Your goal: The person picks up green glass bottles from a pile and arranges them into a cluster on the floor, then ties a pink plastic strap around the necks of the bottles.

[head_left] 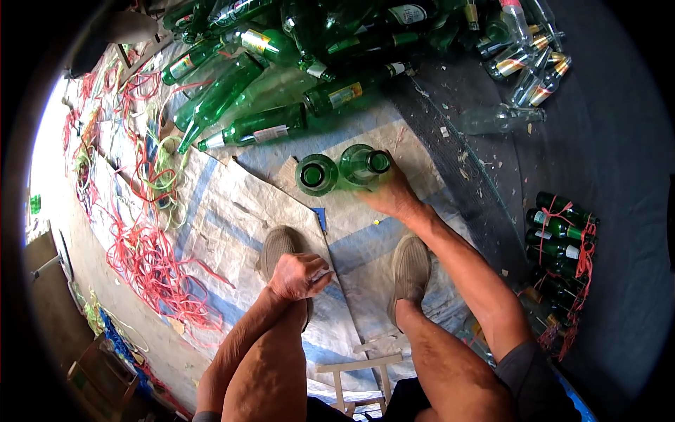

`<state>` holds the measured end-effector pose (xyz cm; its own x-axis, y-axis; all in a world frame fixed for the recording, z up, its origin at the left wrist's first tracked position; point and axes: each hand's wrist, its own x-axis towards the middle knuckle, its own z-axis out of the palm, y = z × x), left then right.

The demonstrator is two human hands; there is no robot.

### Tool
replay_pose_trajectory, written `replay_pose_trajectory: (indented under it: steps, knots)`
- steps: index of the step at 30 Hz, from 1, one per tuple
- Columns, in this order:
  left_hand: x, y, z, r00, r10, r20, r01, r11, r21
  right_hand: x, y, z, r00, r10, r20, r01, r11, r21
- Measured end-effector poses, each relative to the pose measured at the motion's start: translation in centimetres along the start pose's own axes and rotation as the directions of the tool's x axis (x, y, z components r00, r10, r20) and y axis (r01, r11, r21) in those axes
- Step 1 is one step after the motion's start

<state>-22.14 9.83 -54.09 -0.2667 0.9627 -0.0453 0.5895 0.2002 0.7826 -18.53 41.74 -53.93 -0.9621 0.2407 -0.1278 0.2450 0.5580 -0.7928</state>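
Two green glass bottles stand upright side by side on a sheet of cardboard (415,158) in front of my feet. My right hand (389,195) reaches forward and grips the right-hand bottle (364,164) at its body. The left-hand bottle (316,174) stands free, touching or almost touching the other. My left hand (299,274) rests on my left knee with the fingers curled into a loose fist, holding nothing that I can see.
A heap of green bottles (281,70) lies across the top. Clear bottles (524,63) lie at the upper right. A bundle of green bottles tied with red string (562,239) stands at the right. Red and green strings (151,253) litter the woven sacking at the left.
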Motion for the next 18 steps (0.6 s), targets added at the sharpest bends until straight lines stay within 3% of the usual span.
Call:
replay_pose_trajectory:
  steps: [6,9,11,14,15,18]
  knots:
    - [0.0,-0.2,0.0,1.0,0.013,0.007,-0.013,1.0,-0.01,0.3,4.6,-1.9,0.992,0.016,-0.122,-0.015,1.0,0.007]
    - [0.1,-0.3,-0.2,1.0,0.013,0.017,-0.013,1.0,-0.014,3.7,8.8,-4.4,0.978,-0.042,-0.206,0.026,0.996,-0.082]
    - [0.2,-0.2,-0.3,1.0,0.017,0.009,-0.017,1.0,-0.025,6.5,9.9,-6.2,0.956,-0.041,-0.289,-0.047,0.956,-0.291]
    - [0.1,-0.5,-0.2,1.0,0.021,0.012,-0.021,0.999,-0.028,10.4,10.4,-8.5,0.931,-0.087,-0.356,-0.031,0.949,-0.313]
    - [0.2,-0.5,-0.2,1.0,0.022,0.013,-0.022,0.999,-0.033,11.6,10.7,-9.0,0.909,-0.2,-0.365,0.048,0.922,-0.385]
    - [0.3,-0.6,-0.3,0.999,0.028,0.016,-0.027,0.999,-0.044,14.6,10.5,-10.2,0.922,-0.179,-0.343,0.031,0.918,-0.395]
